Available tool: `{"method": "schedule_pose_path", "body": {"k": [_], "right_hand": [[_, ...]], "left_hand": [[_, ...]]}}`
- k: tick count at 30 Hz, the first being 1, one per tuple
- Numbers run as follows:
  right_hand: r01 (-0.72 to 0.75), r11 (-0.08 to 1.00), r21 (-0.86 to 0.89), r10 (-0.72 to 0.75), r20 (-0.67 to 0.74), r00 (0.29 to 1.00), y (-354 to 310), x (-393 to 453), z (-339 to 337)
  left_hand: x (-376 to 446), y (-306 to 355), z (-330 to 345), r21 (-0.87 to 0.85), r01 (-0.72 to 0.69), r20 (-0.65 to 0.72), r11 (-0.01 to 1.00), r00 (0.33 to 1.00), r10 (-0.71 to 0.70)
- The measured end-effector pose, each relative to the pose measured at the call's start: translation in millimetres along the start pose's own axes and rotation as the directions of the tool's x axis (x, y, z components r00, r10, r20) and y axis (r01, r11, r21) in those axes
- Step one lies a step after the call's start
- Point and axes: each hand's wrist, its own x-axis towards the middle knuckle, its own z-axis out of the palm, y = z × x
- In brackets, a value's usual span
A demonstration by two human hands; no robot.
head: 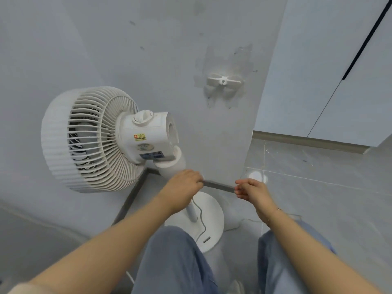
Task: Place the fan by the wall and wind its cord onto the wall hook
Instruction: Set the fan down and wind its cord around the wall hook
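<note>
Fan (101,139) beside wall; left hand (183,187) grips pole, right hand (251,190) loosely curled, empty.

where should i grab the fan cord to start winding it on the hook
Take the loose white cord where it runs beside the pole over the round base, coming from above. It lies slack and clear there, directly below the empty wall hook.
</note>
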Motion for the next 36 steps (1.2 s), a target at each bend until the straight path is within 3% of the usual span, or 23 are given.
{"method": "schedule_pose_path", "body": {"k": [4,7,10,12,14,16,19,21,25,31,34,36], "right_hand": [[-0.015,0.998,0.061,0.016,-0.015,1.0,3.4,10.9,-10.6],[-0.029,0.994,0.11,0.028,0.005,1.0,4.0,16.9,-16.0],[-0.045,0.992,0.114,0.043,0.013,0.999,2.6,23.9,-23.3],[-0.038,0.994,0.098,0.039,-0.008,0.999,0.4,27.3,-29.0],[-0.039,0.997,0.073,0.041,-0.026,0.999,-1.7,28.7,-34.4],[-0.048,0.997,0.054,0.049,-0.029,0.998,-3.9,27.6,-38.8],[-0.017,0.995,-0.096,0.018,0.01,1.0,-4.2,21.1,-43.4],[0.013,0.98,-0.197,0.002,0.075,0.997,-2.6,16.2,-42.9],[0.068,0.968,-0.241,-0.004,0.254,0.967,2.9,2.2,-31.6],[0.035,0.929,-0.369,0.17,0.508,0.844,26.3,-12.7,-1.2],[0.021,0.927,-0.375,0.199,0.537,0.82,42.1,-18.4,13.6],[-0.014,0.941,-0.338,0.181,0.466,0.866,49.4,-19.0,19.4]], "left_hand": [[18.0,3.9,28.6,0.229,-0.03,0.341,0.973,0.939,-0.052],[34.9,10.9,42.9,0.382,-0.066,0.448,0.922,0.886,-0.122],[51.0,14.9,52.4,0.416,-0.083,0.55,0.906,0.816,-0.178],[64.7,20.0,50.8,0.338,-0.013,0.563,0.941,0.804,-0.191],[76.8,26.7,41.4,0.169,0.196,0.484,0.966,0.837,-0.254],[88.1,29.7,27.8,-0.08,0.397,0.43,0.915,0.841,-0.327],[98.0,23.3,5.2,-0.376,0.521,0.395,0.766,0.838,-0.377],[98.2,16.3,-4.7,-0.494,0.522,0.366,0.695,0.85,-0.378],[83.8,14.4,-18.0,-0.67,0.447,0.345,0.592,0.894,-0.284],[57.8,20.4,-37.9,-0.842,0.408,0.288,0.353,0.893,-0.347],[52.1,20.2,-40.9,-0.867,0.411,0.295,0.283,0.879,-0.374],[49.6,19.0,-43.5,-0.881,0.399,0.288,0.256,0.88,-0.379]]}}
